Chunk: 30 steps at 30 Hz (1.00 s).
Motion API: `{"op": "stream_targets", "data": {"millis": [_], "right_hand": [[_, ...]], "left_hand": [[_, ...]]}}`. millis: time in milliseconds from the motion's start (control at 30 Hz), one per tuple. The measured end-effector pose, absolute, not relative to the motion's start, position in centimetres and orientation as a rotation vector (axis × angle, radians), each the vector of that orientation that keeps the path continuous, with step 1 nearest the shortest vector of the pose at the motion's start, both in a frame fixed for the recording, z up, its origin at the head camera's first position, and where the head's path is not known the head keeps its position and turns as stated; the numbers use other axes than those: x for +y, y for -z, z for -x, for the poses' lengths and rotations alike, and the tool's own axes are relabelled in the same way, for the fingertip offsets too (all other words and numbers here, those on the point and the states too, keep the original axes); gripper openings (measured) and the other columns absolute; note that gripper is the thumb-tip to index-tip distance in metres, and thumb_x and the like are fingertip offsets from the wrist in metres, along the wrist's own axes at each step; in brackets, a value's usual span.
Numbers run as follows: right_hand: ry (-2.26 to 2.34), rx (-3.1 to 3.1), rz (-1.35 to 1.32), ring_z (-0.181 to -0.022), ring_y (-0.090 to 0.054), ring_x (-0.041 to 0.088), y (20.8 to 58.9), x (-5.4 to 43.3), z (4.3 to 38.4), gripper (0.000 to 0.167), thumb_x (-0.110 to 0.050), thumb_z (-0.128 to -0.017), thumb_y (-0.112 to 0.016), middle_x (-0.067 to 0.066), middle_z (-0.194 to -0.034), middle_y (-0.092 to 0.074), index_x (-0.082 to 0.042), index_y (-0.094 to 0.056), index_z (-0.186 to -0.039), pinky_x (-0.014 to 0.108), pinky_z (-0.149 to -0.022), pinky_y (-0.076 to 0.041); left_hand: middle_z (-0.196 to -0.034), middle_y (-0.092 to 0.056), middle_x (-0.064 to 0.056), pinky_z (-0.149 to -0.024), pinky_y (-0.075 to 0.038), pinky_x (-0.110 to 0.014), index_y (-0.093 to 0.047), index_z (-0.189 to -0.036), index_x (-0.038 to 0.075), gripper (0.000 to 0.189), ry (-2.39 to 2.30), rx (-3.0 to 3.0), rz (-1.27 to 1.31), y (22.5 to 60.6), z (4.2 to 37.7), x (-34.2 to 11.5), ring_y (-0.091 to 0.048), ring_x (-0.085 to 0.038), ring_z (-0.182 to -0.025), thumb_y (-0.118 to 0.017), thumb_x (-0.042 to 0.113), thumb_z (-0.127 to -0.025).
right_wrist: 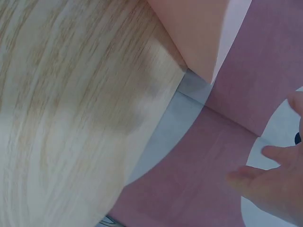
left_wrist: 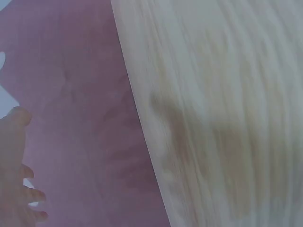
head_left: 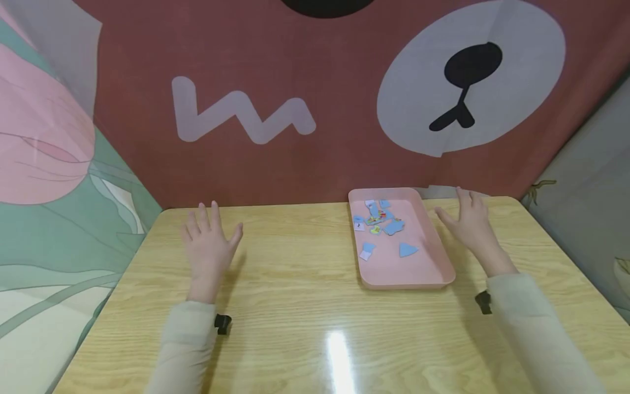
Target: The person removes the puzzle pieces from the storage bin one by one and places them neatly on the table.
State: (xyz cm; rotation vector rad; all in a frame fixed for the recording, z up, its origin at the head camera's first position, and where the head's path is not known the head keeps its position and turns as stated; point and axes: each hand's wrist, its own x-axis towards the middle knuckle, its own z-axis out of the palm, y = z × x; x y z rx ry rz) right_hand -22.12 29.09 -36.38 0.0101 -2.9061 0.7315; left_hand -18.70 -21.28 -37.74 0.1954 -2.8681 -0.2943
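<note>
The pink tray (head_left: 394, 270), long axis running near to far, lies just left of the spread, empty right hand (head_left: 474, 230); the left hand (head_left: 209, 247), likewise spread and empty, is farther off.

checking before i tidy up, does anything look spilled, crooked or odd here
Nothing stands out. The pink tray sits flat near the far edge of the table, and the small, mostly blue pieces lie loose inside it, bunched toward its far end. They are too small to check for damage.
</note>
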Motion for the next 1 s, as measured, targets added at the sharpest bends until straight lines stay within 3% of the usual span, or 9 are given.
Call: {"op": "stream_targets", "data": {"millis": [167,433,567,633,700,767,833,1000], "right_hand": [[-0.913,-2.945,0.006,-0.129,-0.02,0.063,36.5,29.6,22.3,0.075,-0.04,-0.099,-0.042,0.046,-0.142,-0.019,0.015,-0.017,-0.144,0.073,-0.102,-0.026],[-1.226,-3.055,0.019,-0.132,-0.024,0.058,36.9,30.4,22.4,0.071,-0.031,-0.1,-0.047,0.04,-0.148,-0.019,0.01,-0.015,-0.148,0.066,-0.106,-0.033],[-1.349,-3.061,-0.013,-0.132,-0.032,0.054,37.5,30.8,22.4,0.068,-0.022,-0.098,-0.051,0.041,-0.143,-0.029,0.011,-0.017,-0.147,0.063,-0.106,-0.035],[-1.384,-3.075,-0.029,-0.124,-0.048,0.044,37.8,30.9,22.4,0.067,-0.02,-0.098,-0.052,0.04,-0.141,-0.035,0.012,-0.019,-0.146,0.056,-0.104,-0.041],[-1.416,-3.086,-0.045,-0.107,-0.063,0.023,38.0,31.0,22.4,0.066,-0.018,-0.097,-0.053,0.04,-0.138,-0.039,0.014,-0.021,-0.144,0.043,-0.099,-0.05],[-1.459,-3.092,-0.056,-0.09,-0.062,0.0,38.2,31.1,22.5,0.064,-0.015,-0.096,-0.054,0.04,-0.136,-0.041,0.016,-0.022,-0.143,0.03,-0.09,-0.055],[-1.501,-3.097,-0.064,-0.082,-0.054,-0.014,38.2,31.1,22.5,0.064,-0.013,-0.096,-0.054,0.041,-0.136,-0.04,0.017,-0.023,-0.142,0.022,-0.084,-0.056],[-1.569,-3.1,-0.05,-0.08,-0.052,-0.016,38.5,31.1,22.6,0.062,-0.01,-0.094,-0.056,0.04,-0.137,-0.04,0.018,-0.026,-0.141,0.017,-0.08,-0.055]], "left_hand": [[-0.154,-0.024,-0.025,-0.116,-0.018,-0.062,-0.021,-0.151,0.005,0.075,0.272,-2.801,-0.103,38.0,18.9,-20.1,-0.02,-0.047,-0.141,-0.042,0.05,-0.096],[-0.145,-0.043,-0.022,-0.113,-0.032,-0.056,-0.04,-0.143,0.003,0.061,0.253,-2.741,0.047,38.2,19.0,-17.7,-0.039,-0.042,-0.134,-0.047,0.043,-0.097],[-0.137,-0.053,-0.021,-0.108,-0.04,-0.052,-0.047,-0.138,0.003,0.054,0.326,-2.711,0.109,38.4,19.1,-16.0,-0.049,-0.04,-0.126,-0.051,0.038,-0.096],[-0.131,-0.058,-0.02,-0.104,-0.045,-0.049,-0.051,-0.134,0.002,0.051,0.352,-2.688,0.143,38.6,19.1,-15.1,-0.054,-0.038,-0.12,-0.054,0.035,-0.096],[-0.125,-0.062,-0.018,-0.099,-0.049,-0.047,-0.054,-0.132,0.003,0.048,0.372,-2.68,0.166,38.8,19.0,-14.0,-0.059,-0.036,-0.114,-0.056,0.034,-0.095],[-0.121,-0.065,-0.016,-0.094,-0.053,-0.044,-0.056,-0.129,0.005,0.045,0.41,-2.685,0.186,38.9,18.9,-12.9,-0.062,-0.034,-0.109,-0.058,0.033,-0.094],[-0.12,-0.066,-0.014,-0.089,-0.056,-0.043,-0.057,-0.128,0.006,0.044,0.486,-2.7,0.194,39.0,19.0,-11.8,-0.063,-0.033,-0.107,-0.059,0.032,-0.094],[-0.12,-0.066,-0.014,-0.082,-0.057,-0.042,-0.058,-0.128,0.006,0.04,0.905,-2.723,0.211,39.3,19.2,-9.4,-0.064,-0.032,-0.105,-0.063,0.024,-0.092]]}}
